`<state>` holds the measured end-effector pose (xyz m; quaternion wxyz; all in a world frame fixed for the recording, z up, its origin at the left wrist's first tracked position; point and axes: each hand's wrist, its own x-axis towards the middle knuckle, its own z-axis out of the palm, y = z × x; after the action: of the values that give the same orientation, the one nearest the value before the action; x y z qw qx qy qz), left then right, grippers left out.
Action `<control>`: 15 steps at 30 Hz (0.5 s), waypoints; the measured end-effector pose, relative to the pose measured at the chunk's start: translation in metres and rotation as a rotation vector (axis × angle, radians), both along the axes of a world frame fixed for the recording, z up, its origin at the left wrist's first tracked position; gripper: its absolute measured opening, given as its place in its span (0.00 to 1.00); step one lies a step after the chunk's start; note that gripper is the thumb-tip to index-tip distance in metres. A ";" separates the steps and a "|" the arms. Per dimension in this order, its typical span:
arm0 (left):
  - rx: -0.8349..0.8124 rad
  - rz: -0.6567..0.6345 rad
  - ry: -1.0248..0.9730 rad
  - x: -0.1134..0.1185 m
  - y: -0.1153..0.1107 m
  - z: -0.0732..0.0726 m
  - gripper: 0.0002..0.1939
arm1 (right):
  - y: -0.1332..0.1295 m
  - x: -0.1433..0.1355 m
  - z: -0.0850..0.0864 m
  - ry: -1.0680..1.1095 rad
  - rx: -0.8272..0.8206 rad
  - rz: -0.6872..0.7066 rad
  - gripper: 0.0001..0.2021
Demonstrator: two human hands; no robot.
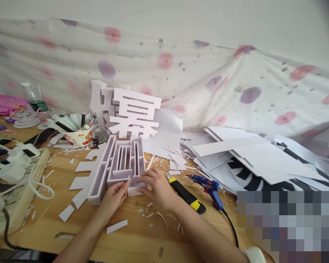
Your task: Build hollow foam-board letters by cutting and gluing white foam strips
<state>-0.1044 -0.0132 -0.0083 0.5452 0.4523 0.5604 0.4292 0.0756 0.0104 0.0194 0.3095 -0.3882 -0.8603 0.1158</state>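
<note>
White foam character (123, 175): left fingers (124, 188) pinch its near edge, right fingers (141, 184) curve, slightly parted, over its corner.

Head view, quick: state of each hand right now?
Left hand: fingertips closed at the near edge of the white frame; exact grip can't be told.
Right hand: open, fingers apart at its near right corner.

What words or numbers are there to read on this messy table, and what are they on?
"幂", it looks like: the big white cut-out character standing at the back.
Red writing on the paper tub: too blurry to read.
Green label on the bottle: too small to read.
I can't read any numbers.
</note>
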 end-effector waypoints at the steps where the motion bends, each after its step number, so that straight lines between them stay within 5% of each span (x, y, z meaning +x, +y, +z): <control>1: 0.000 -0.001 0.002 0.000 0.000 0.000 0.28 | -0.001 -0.003 0.000 -0.035 0.017 0.045 0.09; 7: 0.023 -0.016 0.026 -0.001 0.002 -0.002 0.28 | -0.004 -0.018 0.001 -0.235 0.041 0.076 0.04; 15: 0.033 -0.030 0.042 -0.005 0.006 -0.014 0.27 | 0.001 -0.016 -0.003 -0.237 0.088 0.114 0.04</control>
<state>-0.1090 -0.0073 -0.0220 0.5321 0.4784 0.5577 0.4207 0.0599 0.0111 0.0168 0.2156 -0.3357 -0.9157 0.0487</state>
